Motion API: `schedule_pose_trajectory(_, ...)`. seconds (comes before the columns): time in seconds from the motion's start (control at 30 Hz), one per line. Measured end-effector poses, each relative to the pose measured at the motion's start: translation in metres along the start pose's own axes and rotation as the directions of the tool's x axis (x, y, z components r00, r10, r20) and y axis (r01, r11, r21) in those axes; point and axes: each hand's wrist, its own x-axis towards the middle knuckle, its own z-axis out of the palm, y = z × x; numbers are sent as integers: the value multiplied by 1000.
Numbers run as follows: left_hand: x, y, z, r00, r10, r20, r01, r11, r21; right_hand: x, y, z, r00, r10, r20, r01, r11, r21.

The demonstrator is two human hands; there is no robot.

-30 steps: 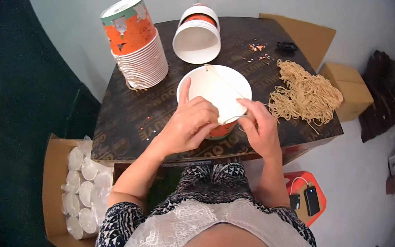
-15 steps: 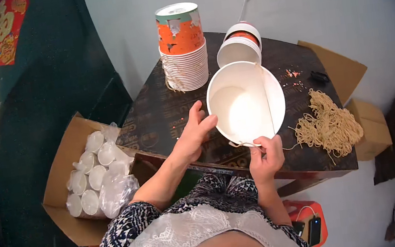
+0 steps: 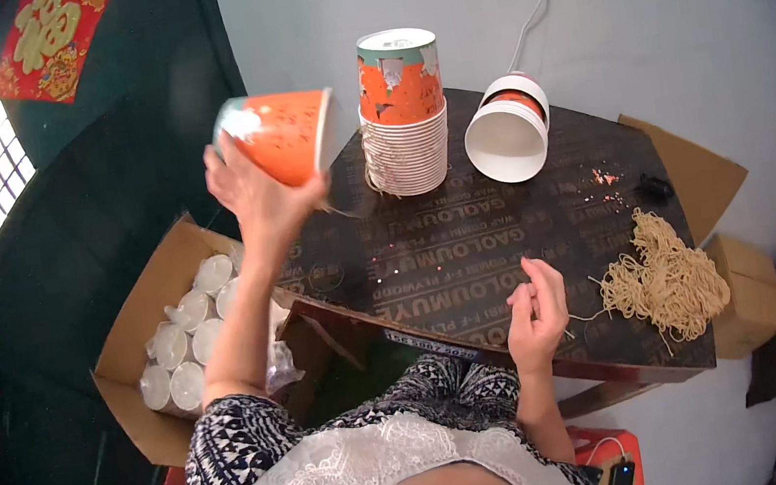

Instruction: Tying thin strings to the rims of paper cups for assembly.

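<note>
My left hand [image 3: 256,187] is raised to the left of the stack and closed around an orange paper bucket [image 3: 284,136]. The bucket lies tilted on its side, its white rim toward the right and its green-banded base toward the left. A thin cord trails from near the rim. My right hand [image 3: 537,313] hovers by the table's front edge, fingers loosely bent and apart, with nothing seen in it. Close to it is a heap of beige cords [image 3: 671,282]. A tall stack of upside-down paper buckets [image 3: 403,106] stands at the back of the table.
More nested buckets [image 3: 505,142] lie on their side at the back of the dark table [image 3: 449,254]. An open carton [image 3: 122,399] of plastic-wrapped white cups [image 3: 189,345] sits at left. A black object [image 3: 655,188] and orange crumbs [image 3: 604,177] are at right.
The bucket has moved from in front of me to the upper left and turned onto its side, now in my left hand alone. My right hand has let go of its rim.
</note>
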Motion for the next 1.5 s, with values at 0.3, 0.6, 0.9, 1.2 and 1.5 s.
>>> schedule_pose_trajectory(0.3, 143, 12, 70, 890, 440, -117, -403, 881, 248, -16, 42, -3, 995, 49, 87, -44, 997, -65)
schedule_pose_trajectory(0.6, 158, 97, 131, 724, 674, 148, -684, 729, 31, -26, 53, -4, 980, 155, 122, -150, 988, -44)
schedule_pose_trajectory(0.9, 98, 109, 147, 631, 691, 352, -735, 678, -14, -28, 47, -4, 961, 239, 142, -237, 971, -30)
schedule_pose_trajectory(1.2, 73, 105, 157, 690, 683, 240, -696, 717, -42, -24, 42, -5, 959, 201, 198, -188, 978, -85)
schedule_pose_trajectory(1.5, 25, 138, 199, 597, 802, 26, -781, 588, -211, -26, 43, -4, 968, 152, 199, -138, 987, -85)
